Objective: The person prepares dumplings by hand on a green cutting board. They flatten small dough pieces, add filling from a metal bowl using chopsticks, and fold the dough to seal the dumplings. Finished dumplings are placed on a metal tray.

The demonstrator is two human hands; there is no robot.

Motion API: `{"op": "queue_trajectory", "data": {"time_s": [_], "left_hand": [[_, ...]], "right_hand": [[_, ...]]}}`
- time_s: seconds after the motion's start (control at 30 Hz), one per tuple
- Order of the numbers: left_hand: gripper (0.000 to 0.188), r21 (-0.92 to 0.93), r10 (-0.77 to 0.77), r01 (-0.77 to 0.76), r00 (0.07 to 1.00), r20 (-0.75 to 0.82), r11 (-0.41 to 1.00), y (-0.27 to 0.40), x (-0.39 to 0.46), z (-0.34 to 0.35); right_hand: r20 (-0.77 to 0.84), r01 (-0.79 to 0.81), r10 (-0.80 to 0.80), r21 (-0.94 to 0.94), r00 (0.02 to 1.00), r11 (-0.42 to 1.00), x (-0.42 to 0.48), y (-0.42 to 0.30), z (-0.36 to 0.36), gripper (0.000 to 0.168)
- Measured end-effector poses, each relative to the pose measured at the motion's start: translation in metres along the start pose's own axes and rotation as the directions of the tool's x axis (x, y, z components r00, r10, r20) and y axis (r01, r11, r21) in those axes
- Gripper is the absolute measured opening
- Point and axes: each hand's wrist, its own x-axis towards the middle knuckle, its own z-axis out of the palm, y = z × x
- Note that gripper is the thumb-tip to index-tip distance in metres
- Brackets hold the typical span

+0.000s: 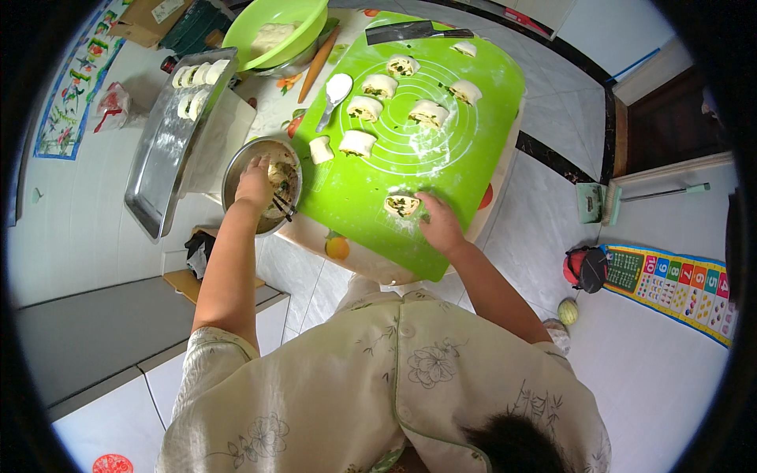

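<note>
My left hand (254, 182) reaches into a steel bowl (229, 204) of chopped filling (286, 180), fingers pointing away from me. What its fingertips hold, if anything, I cannot make out. Dark chopsticks (284, 206) lie in the bowl. At the near part of a green silicone mat (349, 207), a cut dough roll (402, 205) shows green and yellow filling on its cut face. My right hand (440, 222) is at the roll's right edge, thumb and forefinger apart. Several more filled dough pieces (356, 143) and a small plain-looking one (321, 150) are farther up the mat.
A cleaver (414, 32) lies at the mat's far edge. To its left are a white spoon of flour (337, 88), a wooden rolling pin (319, 65) and a green basin (319, 18) with dough. A metal tray (159, 159) at left holds several rolls on a white box (216, 142).
</note>
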Motion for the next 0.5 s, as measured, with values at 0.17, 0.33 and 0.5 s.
{"op": "queue_trajectory", "data": {"time_s": [0.17, 0.33, 0.5], "left_hand": [[0.026, 0.131, -0.231, 0.214, 0.964, 0.13, 0.968, 0.056, 0.013, -0.046], [0.028, -0.513, 0.253, -0.246, 0.966, -0.056, 0.823, 0.13, -0.029, -0.029], [0.026, -0.508, 0.562, -0.505, 0.826, -0.049, 0.697, 0.199, -0.068, 0.007]], "right_hand": [[0.033, 0.081, -0.076, -0.176, 0.997, 0.981, 0.001, -0.029, -0.009, 0.048], [-0.023, 0.148, -0.161, -0.282, 0.987, 0.948, 0.006, -0.038, -0.004, 0.047], [-0.204, 0.063, -0.091, -0.14, 0.975, 0.988, 0.006, -0.014, 0.0, 0.051]]}}
